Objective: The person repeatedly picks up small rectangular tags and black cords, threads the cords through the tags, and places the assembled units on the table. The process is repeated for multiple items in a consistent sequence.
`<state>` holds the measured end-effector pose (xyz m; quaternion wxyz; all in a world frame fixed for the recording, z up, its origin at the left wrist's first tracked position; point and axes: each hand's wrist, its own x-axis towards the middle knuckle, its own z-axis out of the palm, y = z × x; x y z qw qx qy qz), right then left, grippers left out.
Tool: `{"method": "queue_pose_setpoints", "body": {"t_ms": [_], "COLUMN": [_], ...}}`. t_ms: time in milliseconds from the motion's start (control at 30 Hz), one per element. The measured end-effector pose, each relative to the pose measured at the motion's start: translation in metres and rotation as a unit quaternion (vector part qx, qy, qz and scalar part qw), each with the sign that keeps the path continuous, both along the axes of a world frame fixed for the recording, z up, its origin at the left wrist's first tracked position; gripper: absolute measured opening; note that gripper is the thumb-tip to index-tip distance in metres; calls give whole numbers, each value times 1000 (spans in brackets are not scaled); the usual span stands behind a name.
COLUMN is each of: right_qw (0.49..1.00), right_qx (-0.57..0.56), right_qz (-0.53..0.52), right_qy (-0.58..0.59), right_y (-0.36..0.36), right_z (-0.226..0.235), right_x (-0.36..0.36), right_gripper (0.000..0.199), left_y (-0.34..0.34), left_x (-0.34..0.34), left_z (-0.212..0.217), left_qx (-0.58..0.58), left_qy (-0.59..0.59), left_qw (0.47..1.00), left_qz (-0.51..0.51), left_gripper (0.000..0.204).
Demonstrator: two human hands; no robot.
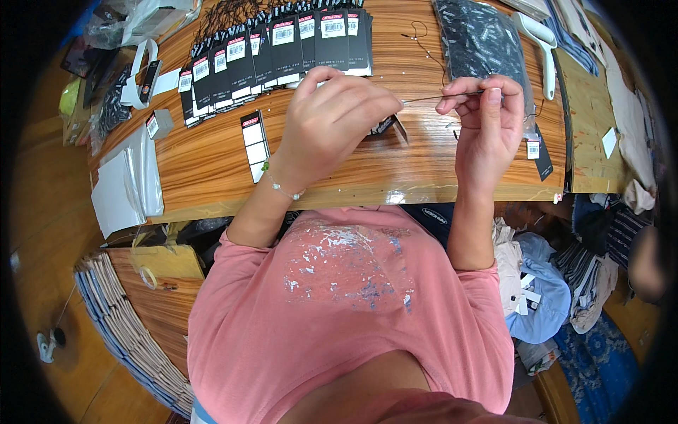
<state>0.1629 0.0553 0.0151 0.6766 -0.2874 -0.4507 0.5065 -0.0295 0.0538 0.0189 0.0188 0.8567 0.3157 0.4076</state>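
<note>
Above the wooden table, a thin dark string stretches between my two hands. My left hand is closed, its fingertips pinching the string's left end. A dark hang tag shows just below those fingers, partly hidden by the hand; whether it hangs on the string I cannot tell. My right hand pinches the other end between thumb and fingers, palm turned up. Beyond my left hand lies a fanned row of black hang tags with white labels and dark strings. A narrow stack of labels lies beside my left wrist.
A plastic bag of black string fasteners lies at the back right, beside a white handheld tool. One black tag rests near the table's right edge. Plastic sleeves lie at the left. Folded clothes are stacked below left.
</note>
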Motion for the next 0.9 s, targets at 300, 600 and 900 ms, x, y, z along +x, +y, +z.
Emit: {"method": "queue_pose_setpoints", "body": {"t_ms": [300,600,900], "right_qw": [993,988,984], "right_qx": [-43,-75,-102], "right_qz": [78,94,112], "right_qy": [81,100,90], "right_y": [6,8,4], "right_z": [-5,-6,-6], "right_x": [4,-3,-11], "right_gripper": [14,15,14], "left_y": [-4,-3,2], "left_x": [2,3,-2], "left_z": [16,13,22], "left_qx": [-293,-391,-486], "left_qy": [-133,-125,-97], "left_qw": [942,900,863], "left_qz": [-93,-146,-101], "left_gripper": [16,14,47]}}
